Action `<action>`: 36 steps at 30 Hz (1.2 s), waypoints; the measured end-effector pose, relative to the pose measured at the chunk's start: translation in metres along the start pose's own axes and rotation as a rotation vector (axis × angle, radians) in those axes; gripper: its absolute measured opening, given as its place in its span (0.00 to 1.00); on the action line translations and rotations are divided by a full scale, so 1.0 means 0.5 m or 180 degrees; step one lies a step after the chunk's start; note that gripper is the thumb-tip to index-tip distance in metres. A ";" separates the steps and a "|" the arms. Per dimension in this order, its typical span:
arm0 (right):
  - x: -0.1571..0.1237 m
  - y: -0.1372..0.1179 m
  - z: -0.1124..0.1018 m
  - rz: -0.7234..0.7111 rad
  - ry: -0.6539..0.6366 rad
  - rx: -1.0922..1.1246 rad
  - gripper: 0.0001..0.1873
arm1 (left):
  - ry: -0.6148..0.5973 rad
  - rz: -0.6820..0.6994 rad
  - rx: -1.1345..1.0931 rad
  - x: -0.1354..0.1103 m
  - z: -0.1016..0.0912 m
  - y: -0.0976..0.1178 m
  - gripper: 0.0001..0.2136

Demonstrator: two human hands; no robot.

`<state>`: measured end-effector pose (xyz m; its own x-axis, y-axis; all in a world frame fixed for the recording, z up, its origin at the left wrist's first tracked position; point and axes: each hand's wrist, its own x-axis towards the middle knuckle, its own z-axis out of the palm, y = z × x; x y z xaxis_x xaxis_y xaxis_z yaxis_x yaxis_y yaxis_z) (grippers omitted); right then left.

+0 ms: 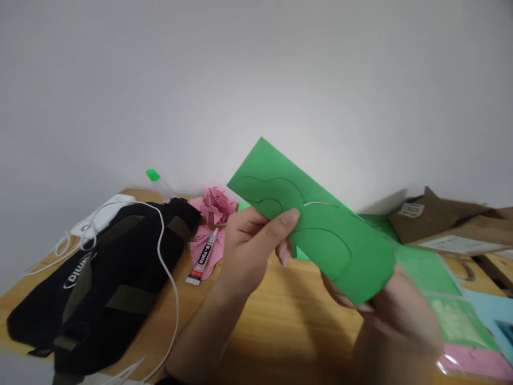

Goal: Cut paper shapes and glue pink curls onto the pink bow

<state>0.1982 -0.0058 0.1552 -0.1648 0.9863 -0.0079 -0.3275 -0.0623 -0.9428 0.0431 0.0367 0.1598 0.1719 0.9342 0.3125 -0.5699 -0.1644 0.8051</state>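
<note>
A sheet of green paper (pixel 324 243) is raised in front of me, tilted down to the right. Curved dark outlines are drawn on it, and a thin pale slit runs along one curve near its upper edge. My left hand (pixel 250 248) pinches the paper's lower left side, thumb on the front face and fingers behind. At the paper's lower right end is my right hand (pixel 414 315), blurred and partly covered by the sheet. Its fingers curl behind and below the paper; whatever they grip is hidden.
On the wooden table (pixel 288 321) at left lie a black bag (pixel 120 283) and a white cable (pixel 176 299). A glue tube (pixel 203 259) rests on pink paper pieces (pixel 218 246) beside a crumpled pink paper flower (pixel 217 205). At right are a brown cardboard package (pixel 460 224) and green packets (pixel 427 270).
</note>
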 end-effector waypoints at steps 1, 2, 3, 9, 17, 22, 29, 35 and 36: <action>0.002 -0.008 -0.005 0.0002 -0.0141 0.0053 0.23 | 0.0073 0.0051 0.0011 0.003 -0.004 0.000 0.18; 0.004 -0.018 -0.010 0.0007 -0.0303 0.0133 0.23 | 0.0134 0.0091 0.0034 0.007 -0.008 0.001 0.19; 0.005 -0.027 -0.014 0.0020 -0.0444 0.0228 0.22 | 0.0165 0.0121 0.0075 0.010 -0.011 0.000 0.20; 0.013 -0.050 -0.021 -0.0698 -0.0152 0.0100 0.20 | -0.0002 0.0202 0.0579 0.020 -0.024 -0.010 0.21; 0.004 -0.027 -0.025 -0.1366 0.0882 -0.0474 0.12 | -0.0097 0.0146 0.0890 0.026 -0.024 -0.025 0.22; -0.001 -0.017 -0.020 -0.1717 0.1278 -0.1233 0.10 | -0.0095 0.0118 0.1010 0.025 -0.020 -0.024 0.22; 0.006 -0.021 -0.023 -0.2026 0.0959 -0.2141 0.15 | 0.0256 0.0184 0.0686 0.026 -0.011 -0.026 0.20; 0.001 -0.019 -0.017 -0.2080 0.0663 -0.2303 0.15 | 0.1006 0.0447 0.0448 0.026 -0.002 -0.020 0.24; -0.001 -0.018 -0.018 -0.2030 0.0565 -0.2351 0.15 | 0.1087 0.0497 0.0451 0.026 -0.002 -0.020 0.24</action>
<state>0.2096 -0.0041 0.1606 0.0020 0.8143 0.5804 0.3657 0.5396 -0.7583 0.0503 0.0507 0.1556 -0.1986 0.9420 0.2704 -0.4475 -0.3326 0.8301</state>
